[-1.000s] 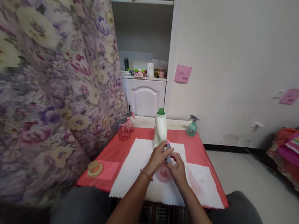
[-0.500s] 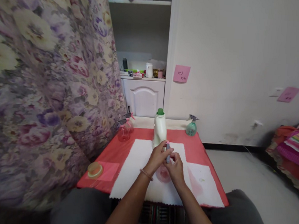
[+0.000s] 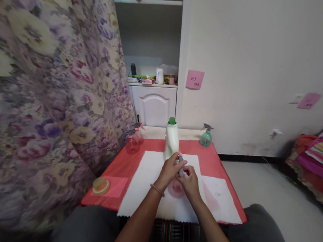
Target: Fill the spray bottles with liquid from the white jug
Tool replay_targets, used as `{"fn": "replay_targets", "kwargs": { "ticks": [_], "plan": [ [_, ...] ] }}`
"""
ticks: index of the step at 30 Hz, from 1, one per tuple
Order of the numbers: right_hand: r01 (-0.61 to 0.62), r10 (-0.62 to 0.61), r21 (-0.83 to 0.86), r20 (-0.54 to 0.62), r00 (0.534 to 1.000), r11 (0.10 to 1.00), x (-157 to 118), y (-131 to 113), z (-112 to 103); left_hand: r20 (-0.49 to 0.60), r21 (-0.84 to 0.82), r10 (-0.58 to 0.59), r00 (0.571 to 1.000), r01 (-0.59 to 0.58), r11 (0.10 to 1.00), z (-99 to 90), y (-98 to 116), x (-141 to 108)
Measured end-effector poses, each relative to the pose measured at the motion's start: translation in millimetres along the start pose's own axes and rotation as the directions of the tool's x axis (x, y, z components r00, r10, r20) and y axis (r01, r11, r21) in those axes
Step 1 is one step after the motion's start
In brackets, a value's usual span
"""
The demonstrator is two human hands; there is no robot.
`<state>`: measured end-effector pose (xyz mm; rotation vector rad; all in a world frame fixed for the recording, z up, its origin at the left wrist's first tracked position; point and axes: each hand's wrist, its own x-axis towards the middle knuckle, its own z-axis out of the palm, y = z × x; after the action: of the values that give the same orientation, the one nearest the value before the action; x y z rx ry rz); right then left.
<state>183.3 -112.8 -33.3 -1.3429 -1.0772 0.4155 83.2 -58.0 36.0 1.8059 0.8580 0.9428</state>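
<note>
Both my hands meet over a pink see-through spray bottle point(image 3: 176, 189) that rests on a white cloth point(image 3: 142, 186). My left hand point(image 3: 170, 170) is closed round the bottle's grey spray head point(image 3: 181, 165), its fingers near the top. Lower down, my right hand point(image 3: 189, 181) pinches at the neck, just below the grey part; the fingers hide the joint between head and bottle. Right behind my hands stands a pale green jug point(image 3: 172, 138) with a green top point(image 3: 172, 120), upright on the cloth.
Two pink spray bottles point(image 3: 132, 145) stand at the table's back left, and a green spray bottle point(image 3: 206, 138) at the back right. A roll of tape point(image 3: 101, 186) lies on pink paper point(image 3: 114, 186) at front left. A stained white sheet point(image 3: 226, 204) lies on the right.
The view has shifted slightly, so the surroundings sit a little further left. My hands keep their hold on the spray bottle, with no clear movement.
</note>
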Motion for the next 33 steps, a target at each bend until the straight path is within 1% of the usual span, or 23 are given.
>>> {"fn": "replay_targets", "kwargs": {
  "ticks": [5, 6, 10, 12, 16, 21, 23, 27, 33],
  "plan": [
    [0.061, -0.064, 0.036, 0.100, 0.993, 0.998, -0.9, -5.9, -9.2, 0.003, -0.010, 0.005, 1.000, -0.005, 1.000, 1.7, 0.5, 0.7],
    [0.058, -0.061, 0.035, 0.096, 0.994, 0.998, -0.8, -6.4, -9.6, 0.002, -0.012, 0.004, 1.000, -0.004, 1.000, 2.1, 0.4, 0.9],
    [-0.003, 0.003, 0.006, 0.011, 1.000, 1.000, -1.2, -6.1, -5.5, -0.003, -0.011, 0.001, 1.000, -0.001, 1.000, 2.4, -0.7, 0.9],
    [-0.008, 0.008, 0.015, 0.026, 1.000, 1.000, -2.1, -6.7, -4.0, -0.004, -0.007, 0.002, 1.000, -0.002, 1.000, 1.8, -1.1, 0.4],
    [0.042, -0.047, 0.050, 0.107, 0.993, 0.998, -2.6, -8.2, -5.3, -0.007, -0.004, 0.008, 1.000, -0.008, 1.000, 2.0, -1.0, 0.1],
    [0.020, -0.020, 0.010, 0.027, 0.999, 1.000, -0.2, -4.9, -4.8, -0.014, -0.006, 0.003, 1.000, -0.003, 1.000, 3.7, -3.0, 1.1],
    [0.025, -0.026, 0.013, 0.044, 0.999, 1.000, -0.3, -3.3, -4.8, -0.013, -0.006, 0.002, 1.000, -0.002, 1.000, 3.6, -4.5, 1.3],
    [0.076, -0.080, 0.043, 0.113, 0.990, 0.996, -0.3, -0.3, -6.9, -0.017, -0.007, 0.007, 1.000, -0.007, 1.000, 3.0, -5.2, 1.3],
    [0.084, -0.085, 0.012, 0.058, 0.995, 0.996, 1.3, -0.3, -8.0, -0.022, -0.006, -0.001, 1.000, 0.001, 1.000, 3.7, -2.9, 0.9]
  ]
}}
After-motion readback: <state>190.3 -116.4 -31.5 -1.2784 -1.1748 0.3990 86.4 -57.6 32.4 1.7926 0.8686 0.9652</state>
